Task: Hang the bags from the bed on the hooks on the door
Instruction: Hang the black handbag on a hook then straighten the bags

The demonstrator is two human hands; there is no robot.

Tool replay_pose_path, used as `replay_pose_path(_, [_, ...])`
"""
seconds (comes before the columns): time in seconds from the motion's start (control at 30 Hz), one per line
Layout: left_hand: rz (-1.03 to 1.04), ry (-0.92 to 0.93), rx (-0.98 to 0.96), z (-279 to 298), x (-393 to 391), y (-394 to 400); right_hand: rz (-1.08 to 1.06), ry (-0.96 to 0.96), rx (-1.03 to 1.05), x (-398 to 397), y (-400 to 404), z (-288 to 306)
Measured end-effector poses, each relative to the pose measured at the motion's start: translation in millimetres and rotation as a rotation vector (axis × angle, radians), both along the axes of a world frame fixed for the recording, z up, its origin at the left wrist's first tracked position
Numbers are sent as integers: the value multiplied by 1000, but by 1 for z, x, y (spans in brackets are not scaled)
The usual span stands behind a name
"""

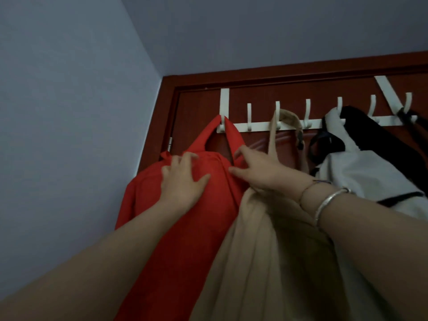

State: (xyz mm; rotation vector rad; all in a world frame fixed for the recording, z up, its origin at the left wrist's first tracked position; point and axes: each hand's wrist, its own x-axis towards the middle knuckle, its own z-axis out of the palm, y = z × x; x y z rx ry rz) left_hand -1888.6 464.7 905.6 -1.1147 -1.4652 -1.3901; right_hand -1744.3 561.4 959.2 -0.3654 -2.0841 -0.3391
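A red cloth bag (185,228) hangs by its strap from the leftmost hook of a white over-door hook rack (254,125) on the dark red door (199,105). My left hand (183,179) lies flat on the bag's upper front, fingers spread. My right hand (257,170) rests with spread fingers on the bag's right top edge, below the strap. A beige bag (266,251) hangs from a middle hook, right of the red one. Further right hangs a white bag with black straps (361,172).
A pale blue wall (69,135) meets the door frame at the left, close to the red bag. Several rack hooks between the bags carry nothing. A black strap (405,113) hangs on the far right hook. Bracelets circle my right wrist.
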Motion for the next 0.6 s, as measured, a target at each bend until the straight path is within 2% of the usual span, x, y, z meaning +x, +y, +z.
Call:
replay_pose_path(0.07, [203,-74,-59,0,-28,-7,48,-9,-164,-17,5,-1])
replay_pose_path(0.13, [260,-126,-132,2,-52,-10,80,53,-212,-31,9,-3])
replay_pose_path(0.23, [232,-162,-267,11,-74,-5,63,85,-188,-44,12,-6])
replay_pose_path(0.43, [127,-125,-212,32,-82,9,-64,176,-153,-40,26,-19])
replay_pose_path(0.6, [33,-4,-158,36,-83,25,-151,127,-168,-27,31,-22])
